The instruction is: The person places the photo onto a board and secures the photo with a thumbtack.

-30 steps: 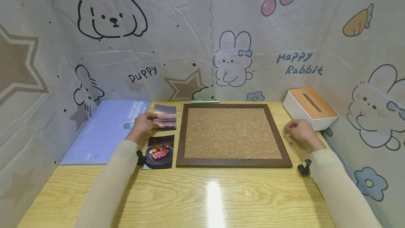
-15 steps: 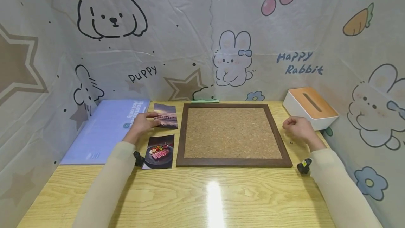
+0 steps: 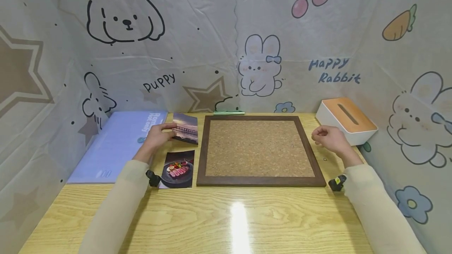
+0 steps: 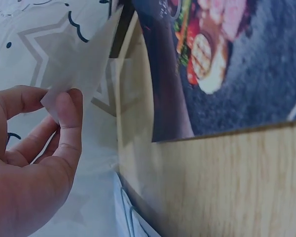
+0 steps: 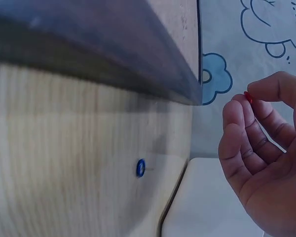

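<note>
Thumb and fingers of my left hand (image 3: 155, 139) pinch the left edge of a photo (image 3: 186, 128) of a bridge at dusk, which is tilted up off the table. Its pale back (image 4: 96, 64) shows in the left wrist view. Just below lies a second photo (image 3: 179, 169), of sliced meat on a dark plate. Right of both lies a cork board (image 3: 261, 148) with a dark brown frame. Beyond its right side my right hand (image 3: 331, 141) pinches a tiny red thumbtack (image 5: 248, 97), mostly hidden by the fingertips. A blue thumbtack (image 5: 140, 168) lies on the table beneath.
A blue document folder (image 3: 109, 148) lies at the left. Behind the board is a green pen (image 3: 229, 113). At the back right stands a white tissue box (image 3: 347, 122) with an orange top. Printed cloth (image 3: 212, 30) walls in the table (image 3: 197, 218) on three sides.
My left hand has lifted the bridge photo and tilted it up, drawing back slightly left. My right hand has risen a little and moved slightly left toward the board.
</note>
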Tool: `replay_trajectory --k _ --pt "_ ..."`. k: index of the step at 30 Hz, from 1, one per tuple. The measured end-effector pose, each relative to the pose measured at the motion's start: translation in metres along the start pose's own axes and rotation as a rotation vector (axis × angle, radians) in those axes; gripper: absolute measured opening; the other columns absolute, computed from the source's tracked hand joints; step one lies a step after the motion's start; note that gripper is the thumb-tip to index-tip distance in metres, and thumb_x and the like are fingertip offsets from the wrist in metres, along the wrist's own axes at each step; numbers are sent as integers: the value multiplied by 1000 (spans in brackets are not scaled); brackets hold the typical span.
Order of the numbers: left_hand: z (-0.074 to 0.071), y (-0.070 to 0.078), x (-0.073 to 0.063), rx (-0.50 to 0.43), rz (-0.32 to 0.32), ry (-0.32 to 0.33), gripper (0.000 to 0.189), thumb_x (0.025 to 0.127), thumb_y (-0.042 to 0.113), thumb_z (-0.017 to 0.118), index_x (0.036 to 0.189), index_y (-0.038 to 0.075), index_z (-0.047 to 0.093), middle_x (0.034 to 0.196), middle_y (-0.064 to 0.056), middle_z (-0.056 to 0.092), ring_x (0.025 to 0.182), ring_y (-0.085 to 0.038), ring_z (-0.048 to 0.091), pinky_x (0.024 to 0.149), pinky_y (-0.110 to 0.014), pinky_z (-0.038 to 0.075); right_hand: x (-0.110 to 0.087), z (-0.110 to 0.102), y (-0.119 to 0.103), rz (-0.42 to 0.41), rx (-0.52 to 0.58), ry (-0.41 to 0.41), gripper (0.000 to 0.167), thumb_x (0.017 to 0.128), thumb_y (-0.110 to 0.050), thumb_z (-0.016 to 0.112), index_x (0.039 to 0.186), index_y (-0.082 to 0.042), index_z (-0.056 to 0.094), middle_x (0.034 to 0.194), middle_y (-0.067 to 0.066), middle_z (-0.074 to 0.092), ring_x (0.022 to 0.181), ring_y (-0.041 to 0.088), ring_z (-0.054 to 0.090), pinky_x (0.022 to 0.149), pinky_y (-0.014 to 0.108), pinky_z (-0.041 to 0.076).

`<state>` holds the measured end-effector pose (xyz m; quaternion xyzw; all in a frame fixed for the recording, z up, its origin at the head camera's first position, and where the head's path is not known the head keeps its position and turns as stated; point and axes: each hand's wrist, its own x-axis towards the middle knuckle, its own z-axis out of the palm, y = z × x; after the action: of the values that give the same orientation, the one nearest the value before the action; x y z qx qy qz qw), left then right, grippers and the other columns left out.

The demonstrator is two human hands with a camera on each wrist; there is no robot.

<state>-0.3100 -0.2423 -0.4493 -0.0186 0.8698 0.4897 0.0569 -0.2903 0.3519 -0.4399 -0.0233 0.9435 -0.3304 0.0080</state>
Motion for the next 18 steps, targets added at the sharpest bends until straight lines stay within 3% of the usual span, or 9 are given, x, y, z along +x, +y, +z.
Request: replay_trajectory --k 4,8,18 --pt "0 3 -2 -59 11 3 47 98 12 52 145 6 52 154 -19 44 108 -35 69 100 -48 53 0 0 -7 -22 5 -15 21 100 -18 57 106 1 64 99 19 69 82 20 67 64 26 54" --pt "0 6 -4 -130 21 -3 49 97 8 51 145 7 52 156 -17 42 120 -37 62 101 -50 52 1 1 -12 -31 13 -30 21 99 -17 57 107 2 63 101 21 68 85 24 68 65 29 56" --pt "7 22 -14 -142 89 -54 48 98 8 55 145 7 52 155 -14 44 137 -37 48 105 -51 49 4 3 -25 -34 26 -44 16 97 -15 60 101 -1 65 94 16 70 85 27 67 71 36 57"
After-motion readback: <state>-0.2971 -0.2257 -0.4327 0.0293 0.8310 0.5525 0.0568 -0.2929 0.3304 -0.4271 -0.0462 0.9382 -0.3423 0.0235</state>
